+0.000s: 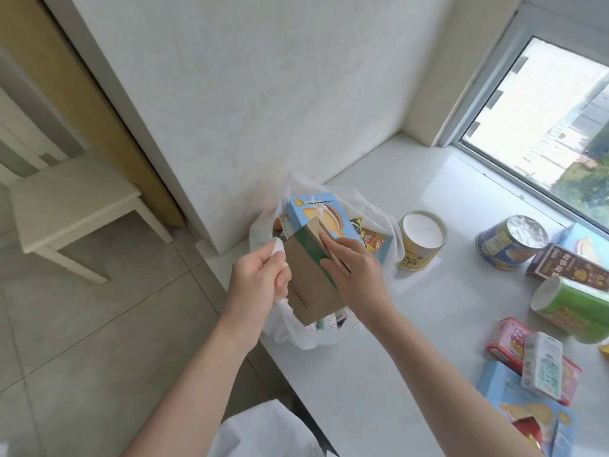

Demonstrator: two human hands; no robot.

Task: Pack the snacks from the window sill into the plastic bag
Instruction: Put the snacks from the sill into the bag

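We see the plastic bag (329, 338) sitting at the left edge of the window sill (395, 374), near the wall corner, mouth up. Our left hand (260, 278) pinches the bag's handle or rim, fingers curled round the white film, likely to keep the mouth open and stop the bag sliding off the edge. Our right hand (354, 272) grips a brown-and-green carton (309, 282) from above, fingers curled over its top edge, carton tilted and partly inside the mouth; we judge it is being slid in next to the blue biscuit box (321, 216), which already stands upright in the bag. Other wrappers show inside, too small to name.

Still on the sill, well apart from the bag toward the window side: a yellow tub (420, 240) upright just beside the bag, a blue tub (510, 242) lying tilted, a brown box (566, 267), a green tub (580, 311) on its side, a pink packet (504, 339) with a pale pack (542, 364) lying on it, and a light blue box (527, 407) at the near edge.

Writing: printed characters on the brown box and the tubs, blurred, not readable. A dotted line of print on the carton's brown face, also unreadable. No brand we can tell.

Task looks partway done.
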